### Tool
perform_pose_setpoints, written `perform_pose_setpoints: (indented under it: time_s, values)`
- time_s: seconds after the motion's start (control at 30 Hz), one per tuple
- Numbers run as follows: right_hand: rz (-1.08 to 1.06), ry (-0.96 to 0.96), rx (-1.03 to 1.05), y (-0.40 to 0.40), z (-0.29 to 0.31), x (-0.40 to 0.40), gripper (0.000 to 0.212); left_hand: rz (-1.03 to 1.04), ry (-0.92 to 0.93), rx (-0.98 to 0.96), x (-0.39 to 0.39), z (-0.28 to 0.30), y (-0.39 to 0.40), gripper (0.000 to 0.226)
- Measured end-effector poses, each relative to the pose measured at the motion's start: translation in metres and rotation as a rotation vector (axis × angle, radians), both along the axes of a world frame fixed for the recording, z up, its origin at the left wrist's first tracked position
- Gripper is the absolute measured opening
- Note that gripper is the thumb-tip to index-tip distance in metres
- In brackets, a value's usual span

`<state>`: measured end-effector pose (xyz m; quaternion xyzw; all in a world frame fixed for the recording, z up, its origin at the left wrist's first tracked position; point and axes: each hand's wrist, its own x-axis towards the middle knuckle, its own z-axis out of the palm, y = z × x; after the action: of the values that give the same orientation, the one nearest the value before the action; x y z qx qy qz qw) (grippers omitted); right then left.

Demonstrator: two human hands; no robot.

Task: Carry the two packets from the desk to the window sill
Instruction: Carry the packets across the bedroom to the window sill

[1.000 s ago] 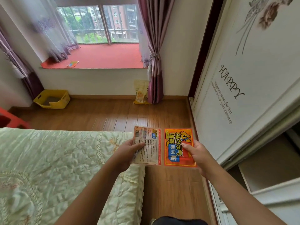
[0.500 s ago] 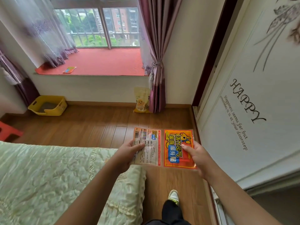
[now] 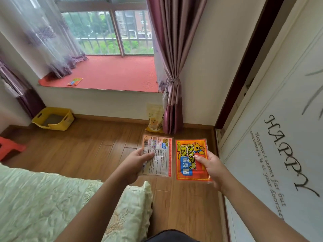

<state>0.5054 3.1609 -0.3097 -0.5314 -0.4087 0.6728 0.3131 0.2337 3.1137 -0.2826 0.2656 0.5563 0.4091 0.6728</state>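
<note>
My left hand (image 3: 134,164) grips a flat packet (image 3: 160,160) showing its pale printed back. My right hand (image 3: 210,167) grips a second packet (image 3: 187,155), orange and red with yellow and blue lettering on its front. Both packets are held flat, side by side, over the wooden floor. Ahead lies the window sill (image 3: 113,74), covered with a red mat, under the window.
A small colourful packet (image 3: 75,81) lies on the sill's left part. A bed with a pale green quilt (image 3: 43,203) is at my left. A white wardrobe door (image 3: 279,137) runs along the right. A yellow basket (image 3: 54,118), a yellow bag (image 3: 154,119), a purple curtain (image 3: 172,67) and a red stool (image 3: 8,147) stand near the sill.
I have walked forward past the bed's corner; the window sill is nearer and larger. Both hands keep their packets in the same side-by-side pose.
</note>
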Motion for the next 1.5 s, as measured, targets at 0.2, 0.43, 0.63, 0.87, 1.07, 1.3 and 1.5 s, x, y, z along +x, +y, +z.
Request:
perform_pose_setpoints:
  time_s: [0.2,0.43,0.63,0.87,1.07,1.3,1.5]
  values:
    - [0.059,0.009,-0.004,0.07,-0.005,-0.021,0.012,0.062,-0.003,-0.021,-0.018,-0.01,0.055,0.03]
    - [0.121,0.0,0.002,0.164,-0.012,-0.069,0.013,0.114,0.0,-0.017,-0.066,-0.021,0.131,0.031]
    - [0.165,0.028,-0.003,0.255,-0.003,-0.14,0.019,0.172,-0.033,-0.004,-0.13,-0.018,0.201,0.031]
    - [0.222,0.074,0.014,0.343,0.011,-0.224,0.017,0.208,-0.007,0.018,-0.202,-0.005,0.275,0.03]
    - [0.278,0.082,0.003,0.405,0.007,-0.283,0.016,0.265,-0.001,0.024,-0.252,-0.004,0.321,0.029]
    - [0.387,0.083,-0.016,0.485,-0.007,-0.353,0.015,0.39,0.027,-0.023,-0.302,-0.01,0.372,0.024]
    - [0.487,0.123,-0.026,0.57,-0.005,-0.426,0.014,0.493,0.125,-0.029,-0.352,-0.002,0.429,0.021]
